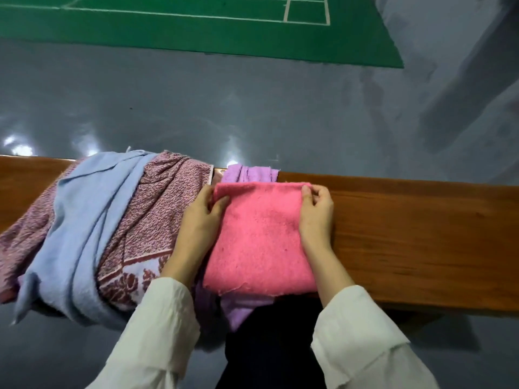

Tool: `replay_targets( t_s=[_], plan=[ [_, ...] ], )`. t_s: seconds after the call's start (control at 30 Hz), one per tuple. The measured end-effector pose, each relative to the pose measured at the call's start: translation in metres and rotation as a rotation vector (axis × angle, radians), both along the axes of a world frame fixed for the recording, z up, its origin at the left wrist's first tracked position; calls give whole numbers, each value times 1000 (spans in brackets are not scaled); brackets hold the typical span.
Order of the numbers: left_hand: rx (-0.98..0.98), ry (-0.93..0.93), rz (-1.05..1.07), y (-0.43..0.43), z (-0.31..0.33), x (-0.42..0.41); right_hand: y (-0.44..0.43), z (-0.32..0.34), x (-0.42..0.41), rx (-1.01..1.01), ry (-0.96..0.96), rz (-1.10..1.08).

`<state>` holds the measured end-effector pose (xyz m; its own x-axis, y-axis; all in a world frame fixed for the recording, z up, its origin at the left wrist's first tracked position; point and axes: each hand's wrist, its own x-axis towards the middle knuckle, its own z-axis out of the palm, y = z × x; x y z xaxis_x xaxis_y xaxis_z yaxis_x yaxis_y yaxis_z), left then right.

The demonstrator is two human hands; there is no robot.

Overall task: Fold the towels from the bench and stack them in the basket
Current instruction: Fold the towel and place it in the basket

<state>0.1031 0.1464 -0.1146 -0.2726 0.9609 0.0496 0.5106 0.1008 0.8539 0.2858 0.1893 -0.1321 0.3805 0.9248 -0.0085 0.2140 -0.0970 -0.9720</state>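
Observation:
A folded pink towel (261,237) lies on the wooden bench (421,234), on top of a purple towel (247,173) that hangs over both edges. My left hand (200,217) pinches the pink towel's far left corner. My right hand (316,211) pinches its far right corner. To the left, a light blue towel (90,220) is draped over a maroon patterned towel (163,209). No basket is in view.
The bench runs across the view, with bare wood to the right of the pink towel. Beyond it is a shiny grey floor (252,108) and a green court mat (196,26) with white lines.

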Motion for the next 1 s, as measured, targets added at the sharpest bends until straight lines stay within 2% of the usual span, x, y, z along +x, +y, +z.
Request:
replay_targets(
  t_s=[0.13,0.23,0.33,0.43,0.5,0.57,0.67,0.73,0.77,0.83,0.9,1.0],
  plan=[
    [-79,-13,20,5,-2,-1,-5,4,5,-83,-92,70],
    [-192,60,60,-5,8,-2,-25,15,13,-199,-290,141],
    [-378,174,93,-25,20,-2,-47,23,20,-411,-559,228],
    [-500,246,80,-40,23,11,-55,29,19,-561,-670,289],
    [-490,255,137,-41,21,16,-51,33,20,-598,-624,334],
    [-477,218,186,-41,27,16,-47,37,24,-545,-493,385],
    [-508,-12,153,-42,37,13,-54,40,28,-361,-149,359],
    [-578,-132,79,-47,43,16,-63,36,31,-346,141,325],
    [-608,-158,44,-50,41,19,-67,33,33,-374,207,333],
    [-619,-205,28,-54,38,25,-71,23,36,-429,170,390],
    [-585,-362,58,-59,34,32,-72,18,38,-394,133,391],
    [-559,-600,139,-64,41,40,-76,25,40,-278,229,362]
  ],
)
